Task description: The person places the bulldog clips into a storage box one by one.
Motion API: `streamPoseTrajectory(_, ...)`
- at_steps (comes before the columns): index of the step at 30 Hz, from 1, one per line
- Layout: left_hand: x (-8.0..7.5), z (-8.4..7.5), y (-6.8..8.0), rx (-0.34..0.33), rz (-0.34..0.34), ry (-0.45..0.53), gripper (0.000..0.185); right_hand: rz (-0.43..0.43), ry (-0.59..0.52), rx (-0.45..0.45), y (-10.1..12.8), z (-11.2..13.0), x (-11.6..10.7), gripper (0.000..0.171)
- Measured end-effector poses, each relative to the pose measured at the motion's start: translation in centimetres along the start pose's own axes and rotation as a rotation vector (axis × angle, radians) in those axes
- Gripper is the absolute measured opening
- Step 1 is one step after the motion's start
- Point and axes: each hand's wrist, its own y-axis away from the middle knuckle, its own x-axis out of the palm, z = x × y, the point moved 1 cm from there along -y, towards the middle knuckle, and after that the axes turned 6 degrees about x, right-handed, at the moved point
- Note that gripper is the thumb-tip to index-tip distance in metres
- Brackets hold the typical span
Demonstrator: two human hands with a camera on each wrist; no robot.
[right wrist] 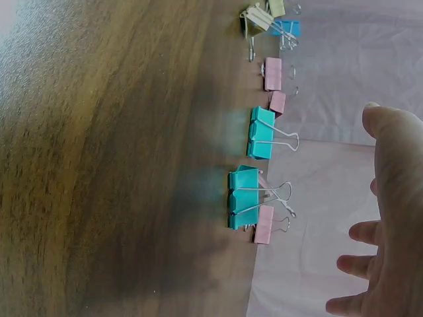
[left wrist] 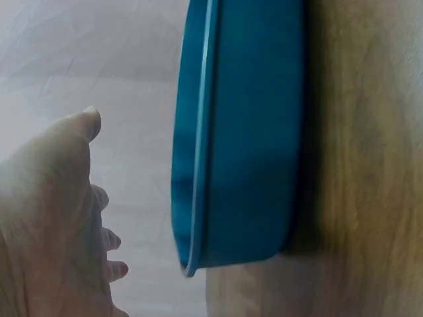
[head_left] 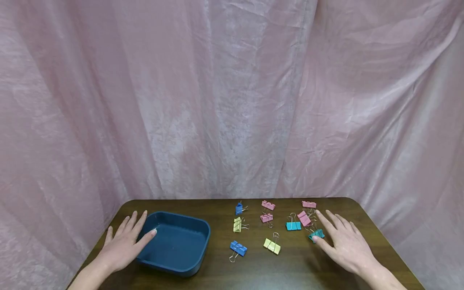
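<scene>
Above the left rim of a blue tray [head_left: 174,245] hovers my left hand [head_left: 125,245], fingers spread and holding nothing. In the left wrist view that hand [left wrist: 53,218] is apart from the tray's wall [left wrist: 251,132]. My right hand [head_left: 344,243] is spread out over the right side of the table, its thumb near a teal binder clip [head_left: 317,235]. The right wrist view shows a gap between the hand [right wrist: 396,218] and the teal clip [right wrist: 244,198]. Close by lie another teal clip [head_left: 293,226] and a pink binder clip [head_left: 304,218].
Further binder clips lie mid-table: blue ones [head_left: 238,248], yellow ones [head_left: 272,246] and pink ones [head_left: 266,218]. One pink clip [head_left: 309,204] sits near the back edge. Behind the wooden table [head_left: 246,278] hangs a pink curtain [head_left: 232,100].
</scene>
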Motion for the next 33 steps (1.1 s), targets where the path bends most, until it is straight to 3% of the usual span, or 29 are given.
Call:
streamPoseTrajectory(16, -2.0, 3.3, -0.5, -0.022, 0.01, 0.076, 0.083, -0.033, -0.039, -0.033, -0.2, 1.0, -0.6, 0.076)
streamPoseTrajectory(21, -2.8, 4.3, -1.0, 0.012, 0.008, 0.194, 0.084, -0.039, -0.038, -0.049, -0.2, 1.3, -0.8, 0.074)
streamPoseTrajectory(25, -3.1, 4.9, -1.1, -0.01, 0.075, 0.285, 0.086, -0.044, -0.031, -0.064, -0.1, 1.4, -0.9, 0.073)
streamPoseTrajectory(33, -3.2, 6.3, -0.8, -0.125, 0.188, 0.34, 0.089, -0.041, -0.033, -0.082, 0.2, 2.0, -0.5, 0.073)
